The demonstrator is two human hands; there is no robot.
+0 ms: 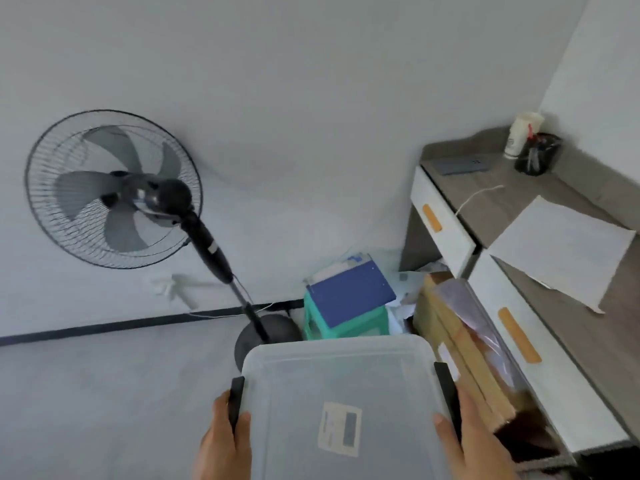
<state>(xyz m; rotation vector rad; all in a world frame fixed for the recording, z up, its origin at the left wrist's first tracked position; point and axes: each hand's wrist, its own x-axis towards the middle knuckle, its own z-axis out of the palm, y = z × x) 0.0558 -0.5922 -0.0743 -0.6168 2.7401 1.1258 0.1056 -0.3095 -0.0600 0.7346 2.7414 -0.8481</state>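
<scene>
A translucent plastic storage box (341,382) with a lid and black side latches fills the bottom centre, with a white label on its lid. My left hand (221,441) grips its left side at the black latch, thumb lying on the lid. Its right side is gripped the same way by my right hand (467,441), thumb on top. The box is held up above the floor in front of me.
A black standing fan (114,188) stands at the left by the wall. A green stool (346,323) carries blue folders. Cardboard boxes (460,348) lean beside a grey desk (485,206) with white drawers, papers, a cup and a pen holder.
</scene>
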